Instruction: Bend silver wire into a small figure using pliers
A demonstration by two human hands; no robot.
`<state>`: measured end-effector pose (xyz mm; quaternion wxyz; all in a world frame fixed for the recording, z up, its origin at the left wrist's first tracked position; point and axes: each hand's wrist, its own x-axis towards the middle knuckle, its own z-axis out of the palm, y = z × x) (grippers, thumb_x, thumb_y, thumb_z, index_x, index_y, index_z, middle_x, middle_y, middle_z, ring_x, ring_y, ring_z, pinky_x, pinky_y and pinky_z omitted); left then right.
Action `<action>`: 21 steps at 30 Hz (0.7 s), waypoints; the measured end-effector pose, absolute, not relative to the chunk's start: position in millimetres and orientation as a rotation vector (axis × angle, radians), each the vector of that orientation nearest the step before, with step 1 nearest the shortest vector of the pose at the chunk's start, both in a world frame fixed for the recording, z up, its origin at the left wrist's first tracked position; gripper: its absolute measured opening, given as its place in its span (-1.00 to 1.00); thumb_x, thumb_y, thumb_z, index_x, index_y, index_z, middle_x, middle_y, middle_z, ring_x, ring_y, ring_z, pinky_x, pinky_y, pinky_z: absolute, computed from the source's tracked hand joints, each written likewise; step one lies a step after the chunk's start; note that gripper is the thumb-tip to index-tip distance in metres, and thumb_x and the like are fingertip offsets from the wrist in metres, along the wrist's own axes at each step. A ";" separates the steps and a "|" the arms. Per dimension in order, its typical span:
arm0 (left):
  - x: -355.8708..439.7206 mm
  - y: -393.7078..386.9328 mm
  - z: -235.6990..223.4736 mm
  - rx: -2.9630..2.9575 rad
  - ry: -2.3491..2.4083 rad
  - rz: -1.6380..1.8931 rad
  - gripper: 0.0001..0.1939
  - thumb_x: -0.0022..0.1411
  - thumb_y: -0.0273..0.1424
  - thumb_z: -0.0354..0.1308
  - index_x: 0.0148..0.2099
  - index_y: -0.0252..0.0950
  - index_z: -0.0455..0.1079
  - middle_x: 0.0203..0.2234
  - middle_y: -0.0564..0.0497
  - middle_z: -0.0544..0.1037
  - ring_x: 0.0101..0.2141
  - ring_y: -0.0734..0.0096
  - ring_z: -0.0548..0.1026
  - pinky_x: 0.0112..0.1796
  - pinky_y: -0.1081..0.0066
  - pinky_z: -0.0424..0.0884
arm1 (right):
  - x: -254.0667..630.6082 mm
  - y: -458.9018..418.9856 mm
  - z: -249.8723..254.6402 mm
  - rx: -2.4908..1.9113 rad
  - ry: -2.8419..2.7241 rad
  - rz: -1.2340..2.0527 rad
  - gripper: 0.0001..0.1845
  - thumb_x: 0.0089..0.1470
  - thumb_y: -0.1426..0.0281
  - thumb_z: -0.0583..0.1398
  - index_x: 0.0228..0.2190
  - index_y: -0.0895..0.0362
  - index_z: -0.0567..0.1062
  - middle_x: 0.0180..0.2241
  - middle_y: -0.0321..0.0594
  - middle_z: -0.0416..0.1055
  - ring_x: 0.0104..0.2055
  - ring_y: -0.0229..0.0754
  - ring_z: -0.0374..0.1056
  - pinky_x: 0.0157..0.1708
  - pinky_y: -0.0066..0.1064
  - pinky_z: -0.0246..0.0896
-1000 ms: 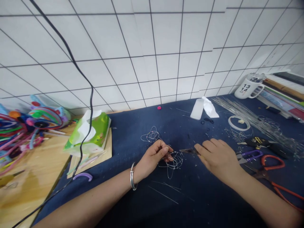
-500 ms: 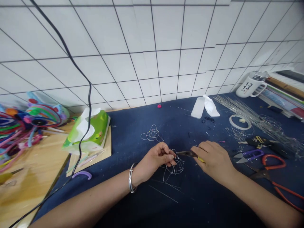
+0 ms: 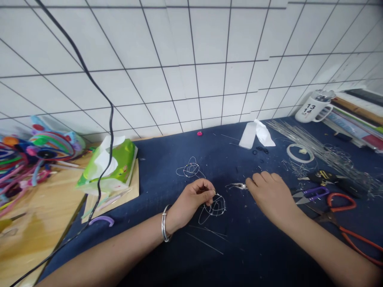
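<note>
My left hand (image 3: 193, 201) pinches a small round wire frame (image 3: 218, 205) between thumb and fingers, its thin silver loops hanging out to the right. My right hand (image 3: 269, 195) is closed around a pair of pliers (image 3: 241, 185); the handles are mostly hidden under the palm. The plier jaws point left, a short way from the wire frame and apart from it. A thin bit of wire shows at the jaw tips, but I cannot tell whether it is gripped. Behind my left hand lies another tangle of bent wire (image 3: 191, 169). Loose straight wires (image 3: 206, 241) lie nearer to me.
At right lie orange-handled shears (image 3: 329, 215), purple scissors (image 3: 311, 195), black-handled cutters (image 3: 321, 176), a wire coil (image 3: 300, 153) and a wire bundle (image 3: 299, 135). A mug (image 3: 312, 107) stands behind. At left are a tissue pack (image 3: 125, 159) and a hanging black cable (image 3: 112, 119).
The pliers in my right hand have come away from the wire frame and turned so their jaws catch the light. My left hand still holds the frame, shifted slightly left.
</note>
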<state>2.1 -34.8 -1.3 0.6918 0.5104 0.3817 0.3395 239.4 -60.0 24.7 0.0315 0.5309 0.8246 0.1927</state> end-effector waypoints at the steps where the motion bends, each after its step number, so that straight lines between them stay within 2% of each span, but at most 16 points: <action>1: 2.1 -34.9 -2.3 1.147 0.857 0.767 -0.92 0.15 -0.43 0.09 -0.32 -0.34 0.28 -0.57 0.10 0.32 -0.52 0.58 0.29 -0.43 0.49 0.26 | 239.6 -59.7 24.6 1.638 2.548 0.561 -0.85 -0.03 0.55 0.05 -0.40 0.12 0.38 -0.47 -0.23 0.21 -0.36 -0.16 0.08 -0.38 -0.30 -0.18; 6: 1.8 -35.4 -4.7 1.167 0.862 0.775 -0.93 0.15 -0.43 0.08 -0.32 -0.34 0.28 -0.56 0.10 0.32 -0.51 0.57 0.30 -0.42 0.48 0.27 | 248.2 -56.0 31.9 1.719 2.559 0.420 -0.89 0.04 0.40 0.06 -0.43 0.12 0.38 -0.46 -0.20 0.22 -0.34 -0.16 0.09 -0.37 -0.33 -0.16; 15: 1.7 -34.2 -2.1 1.215 0.867 0.720 -0.93 0.15 -0.42 0.08 -0.32 -0.33 0.28 -0.52 0.09 0.33 -0.49 0.57 0.30 -0.40 0.47 0.28 | 254.8 -49.7 26.1 1.758 2.525 0.364 -0.84 0.05 0.35 0.05 -0.42 0.11 0.41 -0.44 -0.19 0.26 -0.32 -0.14 0.14 -0.35 -0.33 -0.11; 21: 1.5 -34.6 -3.5 1.228 0.875 0.731 -0.94 0.16 -0.43 0.07 -0.32 -0.33 0.28 -0.54 0.09 0.32 -0.50 0.57 0.29 -0.41 0.47 0.28 | 268.5 -47.8 26.4 1.792 2.478 0.154 -0.80 0.03 0.27 0.05 -0.38 0.07 0.43 -0.45 -0.22 0.29 -0.34 -0.18 0.22 -0.35 -0.35 -0.01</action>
